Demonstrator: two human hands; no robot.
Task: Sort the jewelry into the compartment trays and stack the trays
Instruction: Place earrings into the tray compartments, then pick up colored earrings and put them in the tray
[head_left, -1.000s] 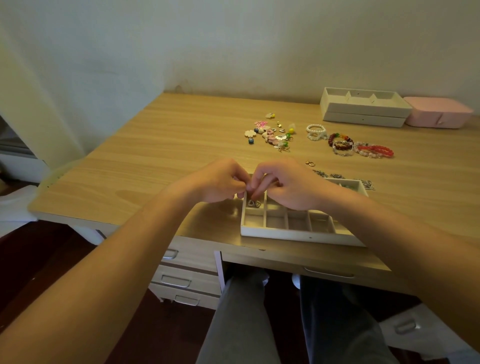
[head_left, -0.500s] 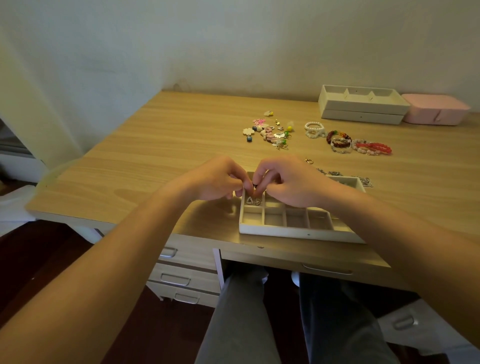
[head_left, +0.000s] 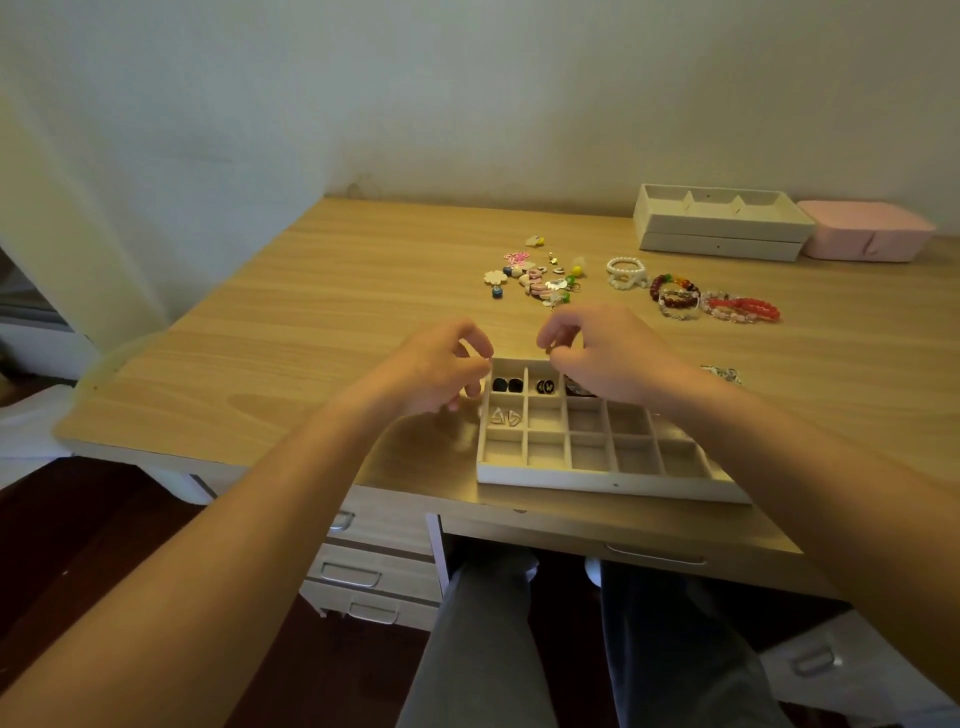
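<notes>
Beyond the compartment tray (head_left: 613, 480), bracelets (head_left: 680, 299) and stacked trays (head_left: 722, 228) are shown. Its far row is overlapped by left hand (head_left: 436, 371) and right hand (head_left: 602, 353); grasp cannot be told.

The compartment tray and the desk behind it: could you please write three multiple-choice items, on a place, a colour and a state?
1. Where do the triangular earrings lie in the compartment tray? A. leftmost cell, middle row B. near row C. beside it
2. The box by the far trays is: A. blue B. pink C. black
3. The far trays are: A. stacked B. apart C. overturned
Answers: 1 A, nearer than the black pair; 2 B, plainly pink; 3 A, one rests on the other.
</notes>
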